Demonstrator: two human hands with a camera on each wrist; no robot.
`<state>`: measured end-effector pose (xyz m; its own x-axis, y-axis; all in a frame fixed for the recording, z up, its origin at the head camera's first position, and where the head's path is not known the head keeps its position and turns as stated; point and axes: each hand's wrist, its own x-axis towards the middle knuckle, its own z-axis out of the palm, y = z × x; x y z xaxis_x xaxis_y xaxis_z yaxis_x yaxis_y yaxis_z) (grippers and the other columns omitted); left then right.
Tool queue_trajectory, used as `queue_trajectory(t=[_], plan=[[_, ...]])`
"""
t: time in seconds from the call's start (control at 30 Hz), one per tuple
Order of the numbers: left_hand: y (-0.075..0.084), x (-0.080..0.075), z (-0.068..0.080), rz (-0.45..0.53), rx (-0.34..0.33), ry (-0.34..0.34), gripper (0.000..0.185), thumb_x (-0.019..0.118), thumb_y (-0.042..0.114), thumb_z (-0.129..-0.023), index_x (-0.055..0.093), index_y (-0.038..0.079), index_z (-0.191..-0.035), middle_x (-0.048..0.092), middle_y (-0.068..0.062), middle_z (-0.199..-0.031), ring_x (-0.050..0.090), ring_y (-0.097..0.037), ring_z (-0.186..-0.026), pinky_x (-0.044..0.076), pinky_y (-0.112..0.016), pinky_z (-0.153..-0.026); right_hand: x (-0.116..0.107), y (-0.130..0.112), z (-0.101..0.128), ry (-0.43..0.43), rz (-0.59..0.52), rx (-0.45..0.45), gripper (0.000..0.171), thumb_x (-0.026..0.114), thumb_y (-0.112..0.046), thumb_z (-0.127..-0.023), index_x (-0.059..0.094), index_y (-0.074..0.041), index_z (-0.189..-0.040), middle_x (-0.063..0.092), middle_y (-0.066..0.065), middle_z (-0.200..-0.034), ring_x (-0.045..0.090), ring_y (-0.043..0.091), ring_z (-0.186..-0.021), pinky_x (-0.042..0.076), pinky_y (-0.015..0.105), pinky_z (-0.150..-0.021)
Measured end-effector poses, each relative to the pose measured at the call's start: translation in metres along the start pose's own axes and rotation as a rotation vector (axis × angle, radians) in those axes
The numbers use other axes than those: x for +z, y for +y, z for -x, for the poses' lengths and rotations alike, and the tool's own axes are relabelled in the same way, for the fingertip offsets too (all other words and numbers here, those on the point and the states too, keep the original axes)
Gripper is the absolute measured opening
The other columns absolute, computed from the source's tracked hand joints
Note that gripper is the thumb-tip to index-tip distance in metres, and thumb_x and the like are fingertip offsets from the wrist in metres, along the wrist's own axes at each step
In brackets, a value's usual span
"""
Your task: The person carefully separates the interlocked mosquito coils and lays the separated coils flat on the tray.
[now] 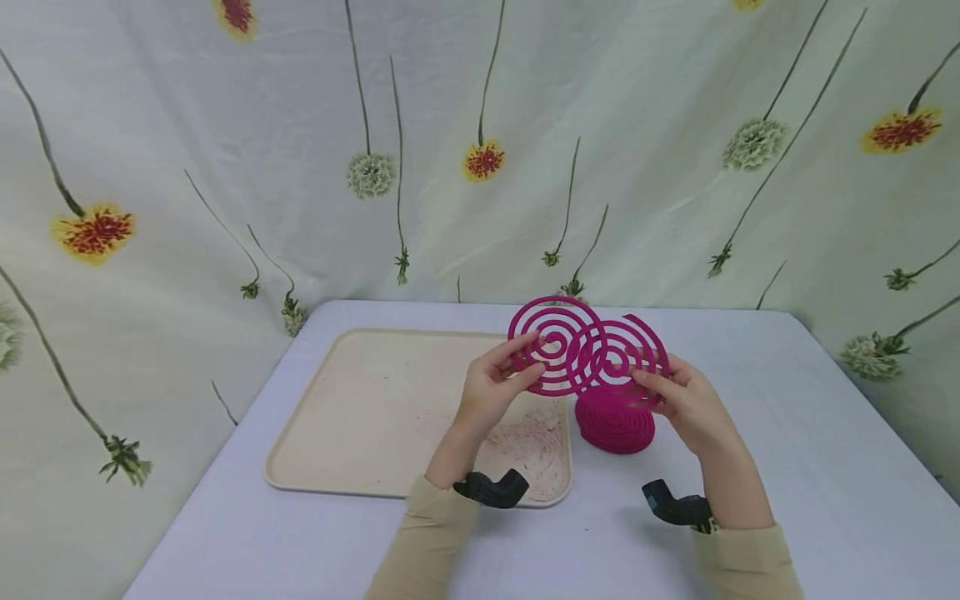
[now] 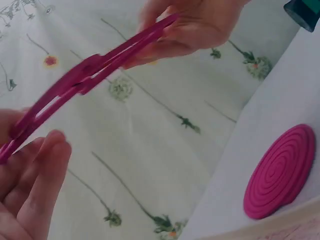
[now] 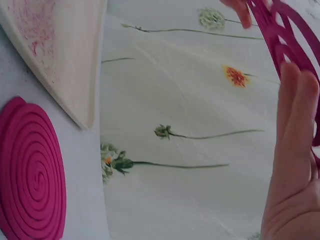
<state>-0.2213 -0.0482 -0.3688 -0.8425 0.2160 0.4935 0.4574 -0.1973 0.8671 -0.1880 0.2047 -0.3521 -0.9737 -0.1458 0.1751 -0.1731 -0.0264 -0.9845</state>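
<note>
Two magenta mosquito coils are held up above the table, overlapping where their rings meet in the middle. My left hand (image 1: 487,387) pinches the left mosquito coil (image 1: 553,344) between thumb and fingers. The right mosquito coil (image 1: 617,364) is pinched by my right hand (image 1: 693,404) at its outer side. Seen nearly edge-on in the left wrist view, the coils (image 2: 90,70) lie close together at their overlap; whether they are linked I cannot tell. Below them, a thick round of magenta coils (image 1: 615,427) lies flat on the table.
A beige tray (image 1: 375,408) lies to the left, with pink crumbs scattered on its right part. The white-covered table (image 1: 795,433) reaches back to a flower-printed cloth (image 1: 645,167). A black wrist camera sits on each of my wrists.
</note>
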Motion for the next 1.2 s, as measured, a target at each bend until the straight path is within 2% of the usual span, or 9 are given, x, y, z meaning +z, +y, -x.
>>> queue_trajectory(t=[0.13, 0.2, 0.3, 0.37, 0.57, 0.73, 0.93, 1.07, 1.2], plan=[[0.006, -0.02, 0.001, -0.05, -0.025, -0.247, 0.044, 0.065, -0.007, -0.083, 0.055, -0.006, -0.125, 0.059, -0.022, -0.111, 0.061, -0.018, -0.079, 0.057, -0.031, -0.069, -0.015, 0.0, 0.002, -0.191, 0.156, 0.015, 0.044, 0.058, -0.006, -0.091, 0.041, 0.013, -0.127, 0.069, 0.002, -0.089, 0.068, 0.018, -0.076, 0.056, 0.03, -0.07], [0.01, -0.027, 0.001, -0.06, -0.054, -0.347, 0.044, 0.066, -0.008, -0.082, 0.055, -0.007, -0.125, 0.059, -0.021, -0.111, 0.063, -0.02, -0.076, 0.057, -0.033, -0.068, -0.018, 0.0, 0.003, -0.264, 0.195, 0.022, 0.044, 0.059, -0.006, -0.09, 0.042, 0.015, -0.125, 0.07, 0.006, -0.086, 0.069, 0.022, -0.074, 0.057, 0.032, -0.07], [0.013, -0.035, 0.002, -0.06, -0.102, -0.439, 0.044, 0.067, -0.007, -0.081, 0.055, -0.009, -0.123, 0.06, -0.02, -0.109, 0.066, -0.022, -0.076, 0.057, -0.037, -0.069, -0.019, 0.001, 0.003, -0.34, 0.222, 0.025, 0.038, 0.06, -0.007, -0.09, 0.047, 0.016, -0.118, 0.07, 0.01, -0.085, 0.069, 0.025, -0.073, 0.057, 0.033, -0.07], [0.016, -0.038, 0.003, -0.07, -0.118, -0.453, 0.045, 0.067, -0.007, -0.08, 0.055, -0.009, -0.123, 0.06, -0.02, -0.109, 0.066, -0.021, -0.077, 0.057, -0.039, -0.07, -0.017, 0.001, 0.002, -0.352, 0.232, 0.023, 0.035, 0.059, -0.007, -0.091, 0.05, 0.016, -0.115, 0.07, 0.011, -0.083, 0.069, 0.025, -0.073, 0.057, 0.034, -0.07], [0.013, -0.031, 0.002, -0.033, -0.088, -0.319, 0.045, 0.066, -0.012, -0.08, 0.053, -0.012, -0.123, 0.057, -0.03, -0.108, 0.067, -0.019, -0.081, 0.057, -0.039, -0.07, -0.002, 0.002, 0.001, -0.179, 0.234, 0.036, 0.03, 0.06, -0.009, -0.091, 0.053, 0.015, -0.108, 0.067, 0.006, -0.078, 0.065, 0.017, -0.068, 0.056, 0.029, -0.066], [0.007, -0.015, 0.0, -0.024, -0.034, -0.192, 0.044, 0.066, -0.008, -0.082, 0.054, -0.01, -0.124, 0.059, -0.027, -0.11, 0.067, -0.019, -0.084, 0.056, -0.039, -0.072, 0.015, 0.003, -0.002, -0.012, 0.177, 0.043, 0.036, 0.061, -0.015, -0.092, 0.052, 0.013, -0.114, 0.066, 0.003, -0.084, 0.061, 0.013, -0.073, 0.053, 0.025, -0.067], [0.005, -0.001, 0.001, -0.019, 0.038, -0.044, 0.043, 0.066, -0.01, -0.081, 0.057, -0.008, -0.123, 0.06, -0.025, -0.106, 0.067, -0.023, -0.081, 0.056, -0.034, -0.072, 0.021, 0.001, -0.002, 0.106, 0.126, 0.013, 0.029, 0.059, -0.015, -0.093, 0.053, 0.008, -0.108, 0.065, -0.003, -0.081, 0.06, 0.012, -0.073, 0.053, 0.024, -0.067], [0.003, 0.01, 0.001, 0.042, 0.079, 0.046, 0.043, 0.064, -0.01, -0.082, 0.055, -0.008, -0.124, 0.061, -0.025, -0.111, 0.068, -0.025, -0.088, 0.055, -0.034, -0.074, 0.031, 0.002, -0.003, 0.218, -0.027, -0.003, 0.018, 0.06, -0.016, -0.092, 0.057, 0.0, -0.1, 0.065, -0.003, -0.08, 0.063, 0.011, -0.073, 0.055, 0.023, -0.068], [0.0, 0.019, 0.001, 0.043, 0.112, 0.068, 0.044, 0.06, -0.005, -0.088, 0.05, -0.003, -0.132, 0.058, -0.02, -0.123, 0.066, -0.021, -0.087, 0.055, -0.033, -0.075, 0.045, 0.004, -0.005, 0.357, -0.255, -0.019, 0.015, 0.06, -0.017, -0.092, 0.059, -0.006, -0.102, 0.066, -0.001, -0.084, 0.066, 0.01, -0.078, 0.055, 0.023, -0.072]])
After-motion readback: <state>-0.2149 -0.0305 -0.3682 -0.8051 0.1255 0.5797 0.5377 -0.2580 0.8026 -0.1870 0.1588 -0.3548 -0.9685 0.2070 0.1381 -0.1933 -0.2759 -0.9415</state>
